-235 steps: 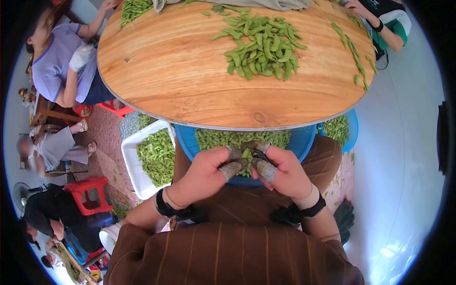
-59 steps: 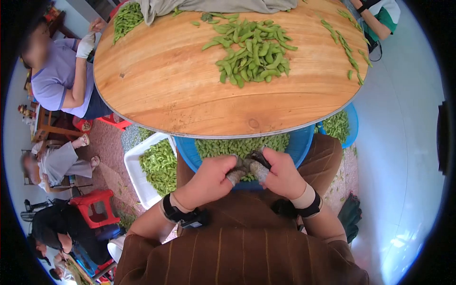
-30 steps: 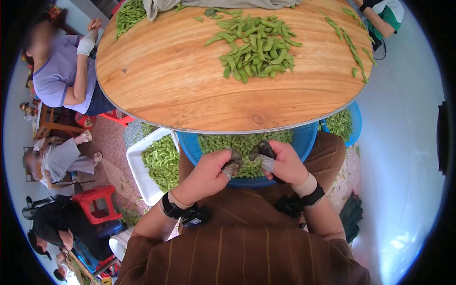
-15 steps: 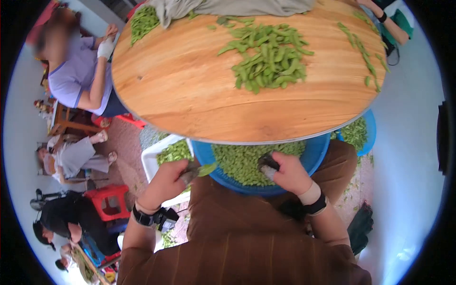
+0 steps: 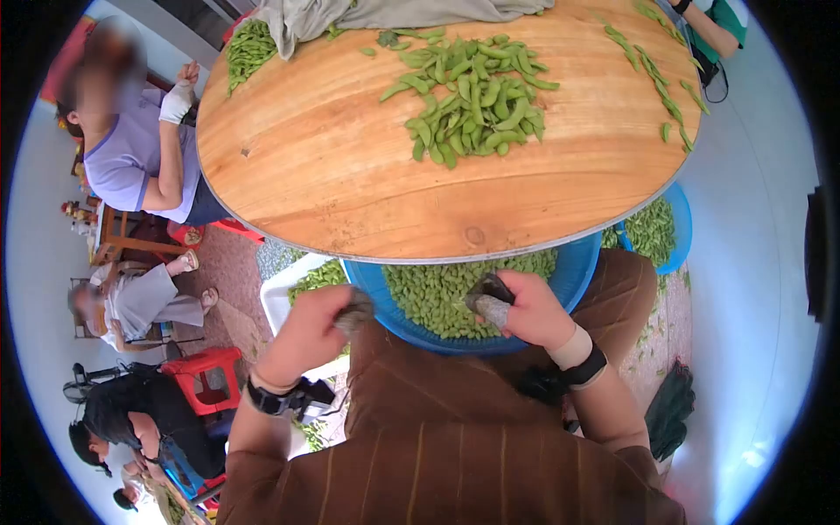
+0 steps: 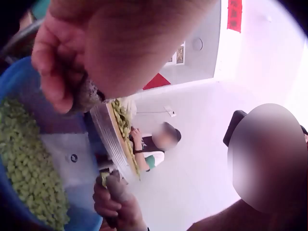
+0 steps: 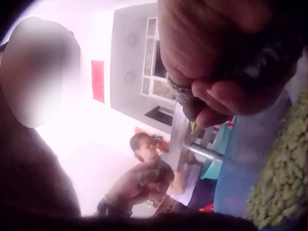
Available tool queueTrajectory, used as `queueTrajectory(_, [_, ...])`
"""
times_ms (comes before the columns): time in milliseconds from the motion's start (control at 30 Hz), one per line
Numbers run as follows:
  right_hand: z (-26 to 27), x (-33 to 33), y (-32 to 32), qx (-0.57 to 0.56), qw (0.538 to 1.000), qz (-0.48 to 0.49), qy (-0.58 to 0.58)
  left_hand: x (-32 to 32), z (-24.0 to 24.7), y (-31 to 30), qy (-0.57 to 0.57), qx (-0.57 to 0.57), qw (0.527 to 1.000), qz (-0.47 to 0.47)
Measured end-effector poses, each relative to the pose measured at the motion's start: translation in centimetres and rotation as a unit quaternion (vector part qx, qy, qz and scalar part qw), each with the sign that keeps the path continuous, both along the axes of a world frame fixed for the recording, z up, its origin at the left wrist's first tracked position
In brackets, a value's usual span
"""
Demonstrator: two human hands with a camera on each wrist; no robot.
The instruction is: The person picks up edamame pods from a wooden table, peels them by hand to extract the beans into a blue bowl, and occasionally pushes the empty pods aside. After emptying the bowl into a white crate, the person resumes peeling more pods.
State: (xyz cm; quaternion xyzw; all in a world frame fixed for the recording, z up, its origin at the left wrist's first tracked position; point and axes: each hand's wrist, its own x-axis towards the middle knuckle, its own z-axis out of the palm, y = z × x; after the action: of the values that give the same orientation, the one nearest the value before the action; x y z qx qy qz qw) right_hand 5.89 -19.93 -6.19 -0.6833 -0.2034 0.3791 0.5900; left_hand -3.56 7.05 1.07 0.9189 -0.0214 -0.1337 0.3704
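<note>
Grey wrapping covers the fingertips of my left hand, which is beside the white tray. In the left wrist view its fingers are bent and no pod shows; whether they hold anything is hidden. Over the right part of the blue basin is my right hand, with grey and black wrapping on its fingers. It pinches a small green piece, seen as a tip in the right wrist view and beside the fingers in the left wrist view. Shelled green beans lie in the basin.
A round wooden table overhangs the basin's far side, with a heap of pods and a grey cloth on it. Another blue basin of green pieces stands at right. A person in purple sits at left.
My left hand moved from the middle, beside my right hand, out left to the white tray; the green pod seen at its fingertips half a second ago no longer shows. The right hand remains over the basin.
</note>
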Motion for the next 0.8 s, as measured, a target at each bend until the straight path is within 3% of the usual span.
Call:
queueTrajectory(33, [-0.2,0.1,-0.2,-0.012,0.995,-0.019,0.097,-0.2,0.0,0.2,-0.004,0.002,1.0,-0.001])
queueTrajectory(100, [-0.5,-0.6,0.7,0.051,0.996,-0.024,0.076,-0.8,-0.2,0.3,0.04,-0.026,0.996,0.071])
queueTrajectory(167, [-1.2,-0.9,2.1,0.057,0.995,0.003,-0.085,-0.3,-1.4,-2.4,-0.01,-0.057,0.997,0.053])
queueTrajectory(233, [-0.7,-0.8,2.6,0.055,0.99,0.01,-0.127,0.7,-1.8,-5.4,0.154,-0.288,0.934,0.141])
queueTrajectory(367, [-0.6,-0.4,1.1,0.046,0.977,-0.014,-0.207,1.4,-4.7,-6.4,0.147,-0.37,0.907,0.138])
queueTrajectory(433, [0.9,-0.4,0.0,0.017,0.996,-0.012,0.092,1.9,-4.3,-6.8,0.165,-0.393,0.893,0.143])
queueTrajectory(533, [0.2,-0.6,-0.1,0.105,0.98,-0.009,0.172,1.7,-4.1,-7.0,0.142,-0.385,0.902,0.133])
queueTrajectory(600, [-0.1,-0.6,-0.2,0.071,0.99,0.014,0.122,1.2,-4.0,-6.0,0.127,-0.378,0.905,0.146])
queueTrajectory(667, [-0.3,-0.6,-0.6,0.03,0.997,0.047,0.047,0.0,-4.0,-3.6,0.056,-0.283,0.937,0.195])
queueTrajectory(700, [-0.4,-0.4,-0.7,0.03,0.997,0.049,0.046,-0.3,-3.5,-1.6,-0.011,-0.097,0.984,0.149])
queueTrajectory(733, [-0.6,-0.3,-0.8,0.026,0.996,0.035,0.077,-0.7,-3.1,0.3,-0.076,0.093,0.988,0.098])
queueTrajectory(767, [-0.8,-0.3,-0.8,0.022,0.994,0.021,0.107,-1.4,-2.6,1.6,-0.077,0.095,0.987,0.1])
queueTrajectory(800, [-1.2,-0.2,-0.7,0.023,0.994,0.023,0.107,-2.1,-1.5,2.4,-0.053,0.233,0.97,0.042])
